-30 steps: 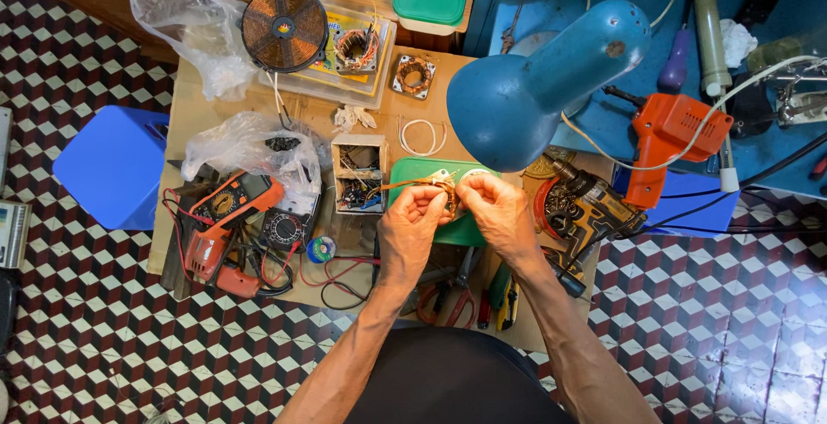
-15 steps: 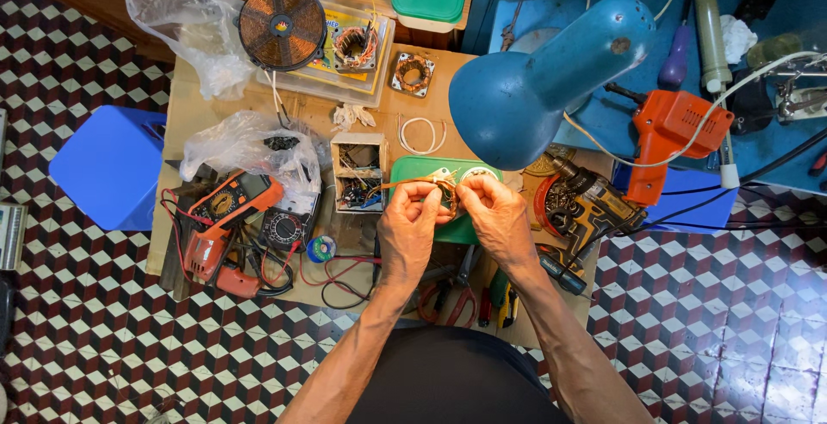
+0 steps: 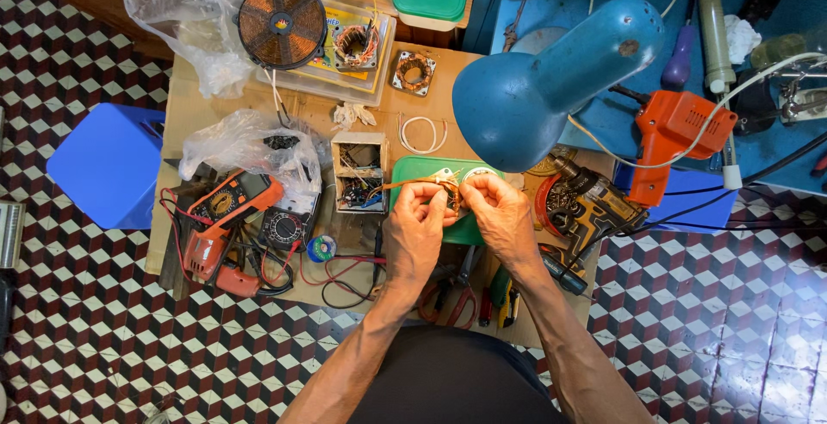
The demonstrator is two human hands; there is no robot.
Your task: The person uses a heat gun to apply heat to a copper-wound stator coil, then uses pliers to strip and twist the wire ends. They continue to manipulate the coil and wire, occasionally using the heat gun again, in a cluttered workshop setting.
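Observation:
My left hand (image 3: 417, 227) and my right hand (image 3: 498, 215) meet over a green tray (image 3: 412, 176) at the middle of a small workbench. Between the fingertips of both hands sits a small part with copper wire (image 3: 450, 193); a thin wire strand runs from it to the left. The fingers hide most of the part. A small open box of wires and parts (image 3: 359, 172) stands just left of the tray. A blue desk lamp (image 3: 551, 88) hangs over the tray's right end.
An orange multimeter (image 3: 234, 202) with red and black leads lies at the left, next to clear plastic bags (image 3: 250, 144). A copper coil disc (image 3: 282, 21) sits at the back. An orange soldering gun (image 3: 676, 131), a cordless drill (image 3: 590, 196) and pliers (image 3: 504, 295) lie right and front.
Both hands have stayed over the green tray. The fingers have shifted slightly on the small wired part.

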